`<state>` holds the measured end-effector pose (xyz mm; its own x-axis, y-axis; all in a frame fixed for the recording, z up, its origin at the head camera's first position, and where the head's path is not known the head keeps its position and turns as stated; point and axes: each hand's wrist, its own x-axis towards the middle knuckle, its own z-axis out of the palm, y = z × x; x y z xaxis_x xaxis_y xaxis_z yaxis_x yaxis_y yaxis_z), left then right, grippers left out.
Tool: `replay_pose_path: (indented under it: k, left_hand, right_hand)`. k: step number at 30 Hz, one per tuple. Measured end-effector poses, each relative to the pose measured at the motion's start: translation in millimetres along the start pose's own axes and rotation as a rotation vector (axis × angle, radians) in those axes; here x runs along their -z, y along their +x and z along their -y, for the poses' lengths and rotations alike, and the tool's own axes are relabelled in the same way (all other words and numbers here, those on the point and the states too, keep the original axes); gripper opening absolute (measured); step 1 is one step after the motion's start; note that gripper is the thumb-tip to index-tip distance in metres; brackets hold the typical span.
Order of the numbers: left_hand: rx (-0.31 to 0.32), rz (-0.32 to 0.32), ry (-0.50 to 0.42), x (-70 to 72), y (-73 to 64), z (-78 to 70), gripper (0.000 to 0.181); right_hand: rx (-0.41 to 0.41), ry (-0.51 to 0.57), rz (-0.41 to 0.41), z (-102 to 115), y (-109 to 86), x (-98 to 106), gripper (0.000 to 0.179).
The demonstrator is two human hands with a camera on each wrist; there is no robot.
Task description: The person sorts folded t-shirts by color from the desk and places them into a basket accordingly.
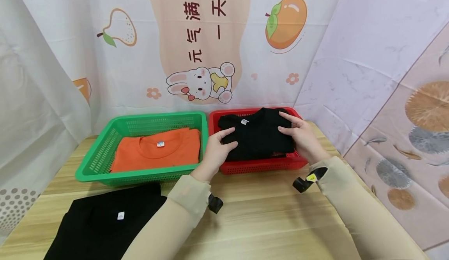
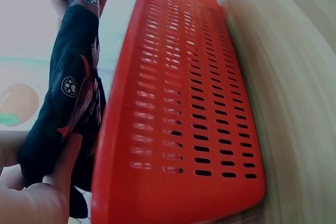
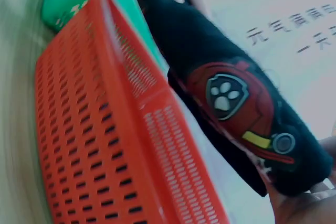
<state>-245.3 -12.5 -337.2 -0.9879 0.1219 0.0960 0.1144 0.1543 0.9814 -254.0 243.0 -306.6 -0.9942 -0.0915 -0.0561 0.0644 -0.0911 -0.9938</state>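
Over the red basket [image 1: 263, 168], a folded black T-shirt [image 1: 259, 137] with a small white neck label is held between both hands. My left hand [image 1: 214, 151] grips its left edge, thumb on one side and fingers on the other. At the opposite edge, my right hand [image 1: 306, 138] holds the shirt the same way. A printed paw badge on red shows on the shirt's underside [image 3: 231, 98] in the right wrist view. In the left wrist view, the shirt [image 2: 63, 87] is at the basket's rim; the head view does not show whether it touches the basket floor.
A green basket [image 1: 140, 175] stands left of the red one, with a folded orange T-shirt [image 1: 165, 149] inside. Another folded black T-shirt [image 1: 105, 225] lies on the wooden table [image 1: 252, 221] at the front left. A printed curtain [image 1: 122, 65] hangs behind the baskets.
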Motion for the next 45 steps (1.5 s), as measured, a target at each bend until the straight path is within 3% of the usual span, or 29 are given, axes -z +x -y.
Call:
replay_pose_path:
  k: [6, 14, 22, 29, 45]
  left_hand:
    - [-0.012, -0.011, 0.036, -4.3, 7.7, 6.6, 0.050]
    - [0.024, -0.007, 0.021, -6.3, 15.9, 11.9, 0.052]
    - [0.080, -0.002, -0.059, -4.5, 20.4, 13.4, 0.055]
    - [0.087, -0.009, -0.091, -4.6, 23.1, 13.9, 0.055]
    - [0.095, -0.020, -0.067, -10.1, 24.1, 9.2, 0.061]
  right_hand:
    - [0.018, -0.124, -0.113, -10, 15.6, 3, 0.059]
    - [0.004, -0.221, -0.180, -19, 27.3, 2, 0.056]
    - [-0.036, -0.243, -0.208, -23, 34.7, 2, 0.053]
    - [-0.051, -0.211, -0.197, -26, 37.6, 1, 0.054]
    - [0.035, -0.343, -0.229, -36, 40.0, 3, 0.050]
